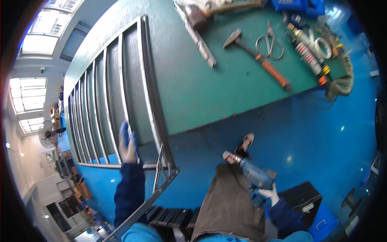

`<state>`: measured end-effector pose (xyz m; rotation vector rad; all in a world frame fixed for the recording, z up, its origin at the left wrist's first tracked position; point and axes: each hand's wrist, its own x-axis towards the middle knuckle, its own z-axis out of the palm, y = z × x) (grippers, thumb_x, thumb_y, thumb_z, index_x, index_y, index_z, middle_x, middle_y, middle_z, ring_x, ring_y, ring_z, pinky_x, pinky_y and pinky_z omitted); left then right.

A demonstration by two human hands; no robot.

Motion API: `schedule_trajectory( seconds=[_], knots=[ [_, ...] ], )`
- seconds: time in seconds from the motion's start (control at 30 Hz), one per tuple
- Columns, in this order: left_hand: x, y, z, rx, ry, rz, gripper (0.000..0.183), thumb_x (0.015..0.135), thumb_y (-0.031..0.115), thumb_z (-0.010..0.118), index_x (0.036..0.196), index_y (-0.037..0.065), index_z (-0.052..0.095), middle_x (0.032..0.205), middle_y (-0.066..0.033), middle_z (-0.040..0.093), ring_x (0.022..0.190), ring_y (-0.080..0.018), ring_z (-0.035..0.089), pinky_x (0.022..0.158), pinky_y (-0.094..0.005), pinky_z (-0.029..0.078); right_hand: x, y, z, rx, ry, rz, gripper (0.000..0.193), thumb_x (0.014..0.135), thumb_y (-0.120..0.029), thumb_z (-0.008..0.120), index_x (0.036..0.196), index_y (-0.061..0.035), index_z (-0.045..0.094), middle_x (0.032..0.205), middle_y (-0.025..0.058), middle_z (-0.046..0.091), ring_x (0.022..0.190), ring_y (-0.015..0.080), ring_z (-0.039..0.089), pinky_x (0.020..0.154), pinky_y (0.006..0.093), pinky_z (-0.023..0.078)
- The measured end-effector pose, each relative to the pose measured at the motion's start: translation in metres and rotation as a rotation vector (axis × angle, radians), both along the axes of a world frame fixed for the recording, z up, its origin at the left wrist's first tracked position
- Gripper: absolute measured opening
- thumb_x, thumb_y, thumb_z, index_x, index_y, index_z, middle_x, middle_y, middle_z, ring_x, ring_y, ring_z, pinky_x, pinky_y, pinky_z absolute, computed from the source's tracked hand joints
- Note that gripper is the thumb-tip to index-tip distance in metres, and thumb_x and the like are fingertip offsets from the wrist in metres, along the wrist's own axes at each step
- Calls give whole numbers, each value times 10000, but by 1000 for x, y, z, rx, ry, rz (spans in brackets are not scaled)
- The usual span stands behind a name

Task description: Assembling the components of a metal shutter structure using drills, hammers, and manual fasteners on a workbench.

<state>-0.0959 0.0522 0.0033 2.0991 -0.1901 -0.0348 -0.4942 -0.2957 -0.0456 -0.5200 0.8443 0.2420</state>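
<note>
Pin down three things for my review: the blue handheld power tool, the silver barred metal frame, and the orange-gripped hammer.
Blue handheld power tool (257,174): head view, body.
Silver barred metal frame (147,88): head view, rightmost bar.
Orange-gripped hammer (265,65): head view, grip.

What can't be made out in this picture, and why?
Head view:
Left hand: whether it grips or just touches the metal frame; its own fingers hide the contact.
Blue power tool: its grip, partly covered by the right hand.
Flat metal bar: its near end, cut off by the lower edge.
Blue object: its top, cut off by the upper edge.
</note>
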Motion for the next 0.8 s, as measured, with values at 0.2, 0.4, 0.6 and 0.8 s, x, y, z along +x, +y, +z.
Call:
schedule_trajectory(
  seconds=[0.2, 0.4, 0.6, 0.8],
  knots=[
    [-241, 77, -7, 161, -286, 535, 211, 927, 132, 538, 984, -51, 626, 939, -164, 657, 848, -234, 645, 756, -353, 545, -10, 22, 5, -32, 8, -50, 608, 733, -87, 671, 1260, 103, 436, 994, 231, 626, 711, 317, 651, 647, 430, 560],
    [-189, -175, 31, -66, -49, -179, 294, 759, 36, 599, 1049, 4, 635, 1043, -214, 641, 951, -349, 643, 834, -384, 509, -19, 34, 6, -73, 0, -21, 525, 788, -45, 645, 1255, 107, 457, 1032, 229, 637, 739, 296, 665, 680, 413, 571],
    [6, -335, -9, -50, -385, 71, 489, 801, 189, 663, 1254, 71, 524, 1237, -188, 562, 1138, -355, 556, 966, -404, 441, -16, 27, 31, -126, 80, -14, 211, 832, -50, 671, 1031, 20, 660, 832, 76, 666, 692, 170, 619, 603, 288, 496],
    [163, -384, -11, 525, -175, 169, 967, 702, 551, 724, 1435, 60, 329, 1400, -230, 423, 1289, -348, 430, 1075, -418, 336, -34, 12, -3, -21, 64, -66, 232, 830, -48, 667, 1049, 25, 642, 852, 88, 662, 700, 182, 623, 612, 301, 502]
  ],
)
